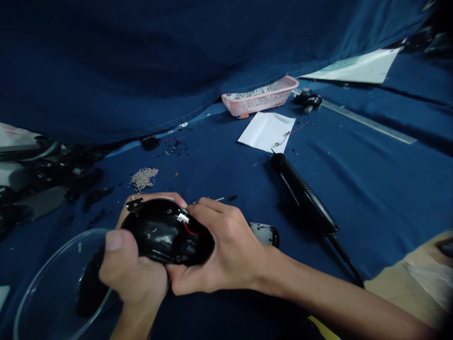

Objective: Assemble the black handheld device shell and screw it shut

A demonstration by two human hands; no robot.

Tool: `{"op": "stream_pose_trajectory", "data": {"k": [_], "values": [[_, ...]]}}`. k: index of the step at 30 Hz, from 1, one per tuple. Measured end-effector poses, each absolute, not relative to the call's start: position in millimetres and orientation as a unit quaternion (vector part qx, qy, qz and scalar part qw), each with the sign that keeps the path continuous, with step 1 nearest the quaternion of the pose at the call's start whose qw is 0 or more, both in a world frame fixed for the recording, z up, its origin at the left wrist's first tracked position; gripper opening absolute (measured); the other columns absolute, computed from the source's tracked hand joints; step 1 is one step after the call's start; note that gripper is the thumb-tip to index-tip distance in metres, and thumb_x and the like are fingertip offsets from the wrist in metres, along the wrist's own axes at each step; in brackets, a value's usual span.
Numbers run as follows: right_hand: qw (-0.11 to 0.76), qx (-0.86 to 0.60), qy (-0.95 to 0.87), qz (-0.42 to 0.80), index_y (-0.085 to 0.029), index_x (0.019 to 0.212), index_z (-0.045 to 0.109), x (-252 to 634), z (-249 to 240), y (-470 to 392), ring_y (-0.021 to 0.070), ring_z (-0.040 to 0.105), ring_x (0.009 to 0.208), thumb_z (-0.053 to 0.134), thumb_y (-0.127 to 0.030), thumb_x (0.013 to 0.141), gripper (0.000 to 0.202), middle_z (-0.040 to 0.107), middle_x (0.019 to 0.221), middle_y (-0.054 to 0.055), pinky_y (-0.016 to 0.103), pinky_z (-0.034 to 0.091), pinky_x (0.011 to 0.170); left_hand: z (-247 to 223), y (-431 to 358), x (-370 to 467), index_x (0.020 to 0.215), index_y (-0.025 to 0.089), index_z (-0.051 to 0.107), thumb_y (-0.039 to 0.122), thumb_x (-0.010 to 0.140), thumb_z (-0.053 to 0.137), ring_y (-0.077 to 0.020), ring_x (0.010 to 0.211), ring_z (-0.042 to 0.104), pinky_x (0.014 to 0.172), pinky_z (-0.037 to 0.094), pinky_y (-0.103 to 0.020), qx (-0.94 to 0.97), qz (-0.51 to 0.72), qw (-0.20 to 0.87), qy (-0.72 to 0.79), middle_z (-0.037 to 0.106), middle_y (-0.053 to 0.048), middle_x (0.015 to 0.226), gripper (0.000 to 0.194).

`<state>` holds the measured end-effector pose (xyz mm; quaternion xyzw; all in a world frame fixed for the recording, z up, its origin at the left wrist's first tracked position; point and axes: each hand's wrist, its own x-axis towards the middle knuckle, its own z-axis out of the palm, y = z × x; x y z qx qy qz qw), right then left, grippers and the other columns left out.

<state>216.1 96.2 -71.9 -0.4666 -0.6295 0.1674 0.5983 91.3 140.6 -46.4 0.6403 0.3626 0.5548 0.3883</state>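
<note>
A glossy black rounded plastic shell [155,231] is gripped between both hands, its hollow side facing up. My left hand [138,274] wraps its left end, thumb raised at the near side and fingers passing behind. My right hand [226,245] closes around the right end, fingers at the far edge and thumb at the near edge. Inside the shell are a white connector [183,216] and a red wire [193,232] that runs under my right hand. A small dark metal bracket [134,205] sticks out at the upper left. Behind my right wrist lies a grey-and-black flat part [264,233].
A black electric screwdriver [304,191] with a cord lies at right. Beyond are white paper [265,131], a pink basket [262,102], a black motor-like part [308,100] and a ruler [368,122]. Small screws [144,178] lie piled at left, near a clear bowl [33,278].
</note>
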Motion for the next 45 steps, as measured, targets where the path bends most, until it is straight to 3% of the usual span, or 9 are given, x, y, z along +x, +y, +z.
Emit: {"op": "stream_pose_trajectory", "data": {"k": [6,8,12,20,24,27,33,37,45], "values": [[0.473,-0.559,-0.657,0.177,-0.015,0.085,0.061,221.6,-68.4,97.9,0.0174,0.058,0.068,0.09,-0.052,0.065,0.051,0.063,0.082,0.002,0.034,0.051,0.071,-48.9,155.8,106.7,0.071,0.019,0.072,0.068,0.086,0.045,-0.0271,0.075,0.07,0.068,0.06,-0.038,0.484,0.536,0.569,0.394,0.069,-0.007,0.069,0.058],[0.405,-0.569,-0.69,0.191,-0.011,0.111,0.067,227.2,-60.4,95.2,0.0251,0.066,0.086,0.089,-0.059,0.07,0.067,0.07,0.099,0.008,0.04,0.054,0.084,-49.3,161.6,102.8,0.076,0.018,0.07,0.08,0.086,0.044,-0.026,0.074,0.071,0.07,0.062,-0.037,0.425,0.505,0.636,0.399,0.07,-0.007,0.071,0.068],[0.273,-0.585,-0.741,0.183,-0.016,0.158,0.042,241.4,-53.0,82.4,0.0362,0.063,0.118,0.092,-0.061,0.071,0.11,0.063,0.134,0.016,0.051,0.051,0.101,-53.3,173.6,93.2,0.085,0.017,0.068,0.084,0.086,0.049,-0.0217,0.072,0.072,0.07,0.063,-0.033,0.356,0.491,0.7,0.377,0.07,-0.005,0.077,0.07],[0.146,-0.698,-0.7,0.041,-0.01,0.137,0.063,266.3,-58.8,58.2,0.0363,0.062,0.115,0.079,-0.025,0.091,0.051,0.066,0.127,0.015,0.054,0.051,0.1,-60.3,172.1,100.5,0.103,0.018,0.07,0.077,0.09,0.053,-0.0149,0.054,0.065,0.056,0.058,-0.027,0.365,0.415,0.748,0.369,0.07,-0.004,0.076,0.062],[0.156,-0.693,-0.7,-0.073,-0.012,0.143,0.059,271.9,-50.3,65.6,0.0431,0.044,0.137,0.07,-0.004,0.084,0.06,0.054,0.146,0.02,0.062,0.039,0.108,-62.2,166.9,103.9,0.102,0.015,0.072,0.072,0.095,0.048,-0.0201,0.048,0.066,0.048,0.056,-0.032,0.37,0.351,0.753,0.416,0.07,-0.008,0.068,0.063],[0.243,-0.673,-0.694,-0.083,-0.016,0.13,0.066,269.5,-40.9,82.0,0.0364,0.054,0.127,0.054,0.008,0.078,0.059,0.061,0.136,0.017,0.056,0.042,0.103,-60.4,165.8,102.8,0.097,0.012,0.073,0.067,0.097,0.045,-0.0251,0.042,0.065,0.042,0.054,-0.034,0.357,0.317,0.756,0.448,0.067,-0.01,0.055,0.061],[0.402,-0.594,-0.682,0.138,-0.018,0.112,0.076,257.8,-34.6,122.9,0.0142,0.064,0.073,0.073,-0.017,0.089,0.023,0.073,0.095,0.002,0.029,0.05,0.07,-55.7,167.3,101.0,0.101,0.011,0.072,0.055,0.099,0.047,-0.0228,0.036,0.061,0.038,0.052,-0.031,0.345,0.315,0.754,0.462,0.067,-0.008,0.053,0.051],[0.477,-0.547,-0.675,0.133,-0.018,0.101,0.078,248.4,-41.4,118.5,0.0129,0.062,0.074,0.073,-0.017,0.09,0.013,0.07,0.088,0.001,0.027,0.049,0.07,-57.6,170.1,99.6,0.101,0.014,0.072,0.049,0.099,0.051,-0.02,0.036,0.06,0.039,0.052,-0.029,0.333,0.343,0.747,0.462,0.065,-0.004,0.051,0.041],[0.517,-0.433,-0.548,0.495,-0.017,0.098,0.07,247.3,-55.9,92.0,0.0184,0.071,0.077,0.086,-0.033,0.083,0.027,0.075,0.092,0.005,0.034,0.059,0.075,-59.3,172.7,99.5,0.088,0.016,0.071,0.045,0.095,0.057,-0.0203,0.04,0.062,0.039,0.046,-0.026,0.317,0.382,0.728,0.472,0.065,-0.003,0.052,0.033]]}}
